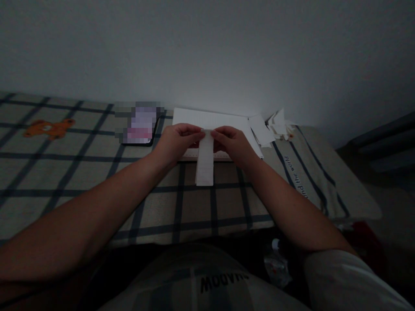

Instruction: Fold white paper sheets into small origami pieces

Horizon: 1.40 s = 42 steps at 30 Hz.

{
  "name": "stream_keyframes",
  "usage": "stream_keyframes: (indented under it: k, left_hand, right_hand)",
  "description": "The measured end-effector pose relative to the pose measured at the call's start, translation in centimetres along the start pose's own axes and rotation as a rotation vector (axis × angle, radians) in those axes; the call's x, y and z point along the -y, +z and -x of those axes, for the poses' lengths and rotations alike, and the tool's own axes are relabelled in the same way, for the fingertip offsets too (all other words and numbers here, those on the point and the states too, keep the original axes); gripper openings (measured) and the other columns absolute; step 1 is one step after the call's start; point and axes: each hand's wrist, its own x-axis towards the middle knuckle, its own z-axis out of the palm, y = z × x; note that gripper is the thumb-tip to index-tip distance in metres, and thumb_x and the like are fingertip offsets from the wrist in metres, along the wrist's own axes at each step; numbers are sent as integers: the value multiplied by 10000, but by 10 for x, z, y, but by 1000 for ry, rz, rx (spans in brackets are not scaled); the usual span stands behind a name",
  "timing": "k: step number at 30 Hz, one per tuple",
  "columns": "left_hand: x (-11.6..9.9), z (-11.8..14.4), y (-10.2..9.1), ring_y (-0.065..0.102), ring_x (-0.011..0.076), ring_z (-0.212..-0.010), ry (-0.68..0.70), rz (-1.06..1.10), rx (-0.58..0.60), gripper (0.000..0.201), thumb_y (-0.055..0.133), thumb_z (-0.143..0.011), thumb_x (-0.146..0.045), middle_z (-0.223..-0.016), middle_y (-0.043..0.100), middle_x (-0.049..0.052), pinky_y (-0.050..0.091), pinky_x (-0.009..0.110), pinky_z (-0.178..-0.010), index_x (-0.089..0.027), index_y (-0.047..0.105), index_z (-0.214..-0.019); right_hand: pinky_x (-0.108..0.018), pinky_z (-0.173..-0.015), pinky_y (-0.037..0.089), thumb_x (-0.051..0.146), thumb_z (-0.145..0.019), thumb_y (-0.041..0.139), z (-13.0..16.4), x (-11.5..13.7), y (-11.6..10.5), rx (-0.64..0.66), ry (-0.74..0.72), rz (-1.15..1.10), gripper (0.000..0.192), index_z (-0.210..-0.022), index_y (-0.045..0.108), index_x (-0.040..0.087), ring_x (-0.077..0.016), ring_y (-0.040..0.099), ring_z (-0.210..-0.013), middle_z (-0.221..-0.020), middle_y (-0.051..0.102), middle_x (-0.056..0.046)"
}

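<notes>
The paper strip (205, 162) is matt white paper, smooth and flat. Behind it, the white pad (210, 120) looks like matt paper or thin card. Right of that pad, the loose scraps (277, 124) are the same dull white paper. Beneath the strip, the checked bedsheet (97, 172) is soft matt cloth. Left of the pad, the phone (139, 125) has a glossy dark rim.

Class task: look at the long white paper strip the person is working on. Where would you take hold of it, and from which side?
Probably at its far end, pinched from both sides, as the left hand and right hand do now. The paper strip is narrow and lies flat, pointing toward the person, so its top end takes a pinch from either side while the rest lies on the checked cloth.
</notes>
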Motion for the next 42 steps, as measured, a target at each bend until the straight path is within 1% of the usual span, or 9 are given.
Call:
stream_keyframes:
  k: [6,10,13,18,22,27,31,38,42]
  left_hand:
    - [-1,2,2,696,150,-719,-89,2,24,249,861,-683,-266,-806,749,41,594,327,-766,-143,748,-867]
    - [-1,1,1,672,137,-654,-143,-57,78,228,867,-674,-307,-749,741,42,578,303,-708,-147,749,-784]
    - [-2,2,0,651,124,-618,-139,-100,99,200,860,-681,-299,-708,731,31,563,283,-672,-151,744,-751]
    - [-2,0,-2,651,118,-620,-59,-102,34,149,826,-716,-262,-688,721,18,551,262,-658,-147,737,-751]
    - [-2,0,-2,645,114,-627,-12,-97,-18,132,809,-732,-251,-687,712,11,558,262,-669,-143,735,-752]
    - [-5,1,1,641,114,-619,-67,-79,-5,129,814,-727,-242,-677,707,12,565,267,-675,-142,748,-775]
    - [-4,-1,1,631,111,-585,-123,-79,31,108,813,-719,-223,-646,698,12,556,258,-640,-146,739,-731]
    - [-2,-2,-2,639,112,-606,-51,-140,-22,104,799,-743,-232,-674,706,13,561,263,-668,-147,740,-759]
    - [1,-4,-3,648,117,-636,-23,-144,-36,135,791,-765,-273,-687,703,10,572,279,-710,-149,744,-791]
  right_hand:
    - [-295,-629,558,438,-800,761,-2,0,-2,-82,-79,37,281,-773,605,206,-111,618,-609,-674,647,26]
    - [-290,-627,555,475,-780,772,-5,-2,-4,-135,-89,8,312,-780,596,217,-112,620,-614,-673,642,32]
    - [-293,-642,565,520,-757,776,-6,-3,-4,-157,-64,-7,351,-807,600,220,-116,633,-635,-702,655,29]
    - [-322,-658,588,522,-741,791,-4,-2,-2,-62,20,-47,393,-919,651,201,-133,657,-646,-744,689,8]
    - [-328,-694,593,490,-749,790,-3,-3,-2,29,47,6,351,-883,686,183,-135,659,-671,-759,701,-8]
    - [-303,-666,567,428,-772,769,-3,-1,-2,-44,-3,78,259,-793,663,192,-124,632,-668,-734,685,2]
    - [-303,-660,561,419,-782,756,-3,1,-2,-86,-11,87,249,-767,645,197,-119,616,-649,-703,665,11]
    - [-324,-682,589,460,-758,786,-3,-2,-1,-1,67,-1,307,-874,699,190,-136,653,-671,-767,702,-10]
    - [-324,-696,594,453,-753,792,-2,-2,-2,34,76,12,299,-849,705,184,-139,657,-674,-759,707,-10]
